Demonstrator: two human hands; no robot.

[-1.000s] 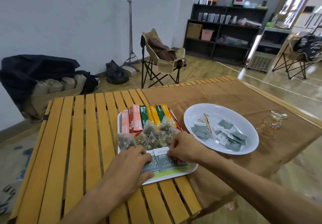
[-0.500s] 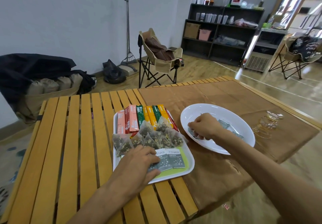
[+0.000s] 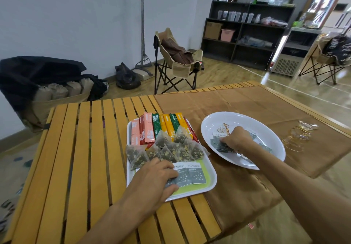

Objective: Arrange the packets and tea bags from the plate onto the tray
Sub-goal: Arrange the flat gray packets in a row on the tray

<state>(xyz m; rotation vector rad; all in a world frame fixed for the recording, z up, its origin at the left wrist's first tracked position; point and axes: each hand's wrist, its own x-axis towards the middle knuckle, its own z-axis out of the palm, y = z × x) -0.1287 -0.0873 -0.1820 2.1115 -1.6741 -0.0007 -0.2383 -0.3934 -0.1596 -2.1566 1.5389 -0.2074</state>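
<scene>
Most is done: the tray [image 3: 212, 184] holds sticks [image 3: 161, 128], tea bags [image 3: 167, 149] and two grey packets [image 3: 190, 175]. More packets wait on the plate [image 3: 273, 131], where the right hand [image 3: 235, 141] reaches, fingers hidden so I cannot tell their grip; the left hand [image 3: 152, 181] presses flat fingers on the tray's packets

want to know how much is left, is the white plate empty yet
Not empty. Several grey packets still lie in the white plate, where the right hand reaches among them.

Two grey sachets [image 3: 190, 173] at the near end of the white tray [image 3: 213, 177] each carry the word "taikoo" along the top edge. Lettering on the coloured stick packets [image 3: 161, 128] and on the grey sachets in the plate [image 3: 218, 141] is too small to read.
</scene>
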